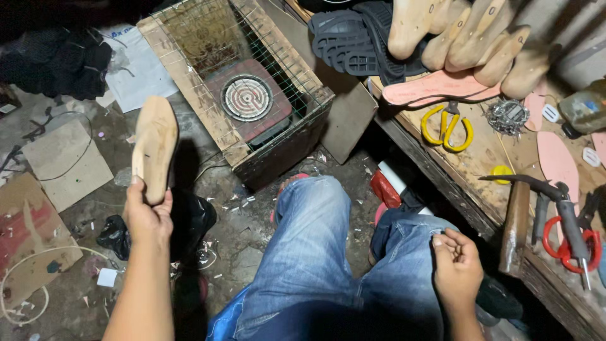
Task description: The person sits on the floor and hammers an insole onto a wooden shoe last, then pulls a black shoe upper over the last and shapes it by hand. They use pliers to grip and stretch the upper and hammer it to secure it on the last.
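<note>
While on the knee a curled right hand (pixel 457 262), left hand (pixel 146 211) gripping wooden last (pixel 154 145).

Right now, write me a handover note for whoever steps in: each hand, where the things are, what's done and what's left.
Left hand: raised, gripping a wooden shoe last by its lower end, bottom face toward the camera, bare, no sole on it.
Right hand: resting on the right knee, fingers curled; I cannot tell whether it pinches something small.
Nearby: a wire-caged electric hotplate on the floor ahead; more wooden lasts, black soles, pink insoles, yellow scissors and a hammer on the bench to the right.
Done: last picked up.
Left: nothing is attached to it yet.
</note>
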A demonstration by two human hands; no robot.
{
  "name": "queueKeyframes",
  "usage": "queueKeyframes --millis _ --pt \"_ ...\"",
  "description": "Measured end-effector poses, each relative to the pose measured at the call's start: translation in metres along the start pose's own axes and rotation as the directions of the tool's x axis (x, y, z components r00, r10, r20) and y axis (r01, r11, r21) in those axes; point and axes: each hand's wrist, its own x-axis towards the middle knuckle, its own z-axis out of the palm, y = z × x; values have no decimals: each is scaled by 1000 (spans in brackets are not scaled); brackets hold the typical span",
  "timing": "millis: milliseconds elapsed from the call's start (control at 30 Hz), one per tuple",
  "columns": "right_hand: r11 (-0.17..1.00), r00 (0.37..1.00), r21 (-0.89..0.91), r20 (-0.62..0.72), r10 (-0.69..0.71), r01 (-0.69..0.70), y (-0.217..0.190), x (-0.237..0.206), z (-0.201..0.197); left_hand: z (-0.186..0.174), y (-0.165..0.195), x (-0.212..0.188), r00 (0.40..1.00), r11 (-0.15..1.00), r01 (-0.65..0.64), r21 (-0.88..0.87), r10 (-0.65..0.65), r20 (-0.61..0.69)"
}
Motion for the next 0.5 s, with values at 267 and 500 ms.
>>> queueKeyframes --millis 267,500 --pt "973 998 -232 -59 -16 1 -8 18 28 41 -45 52 973 970 224 94 -228 31" --pt "969 996 -245 -78 -44 24 -14 26 52 99 -62 94 925 946 302 119 -321 201"
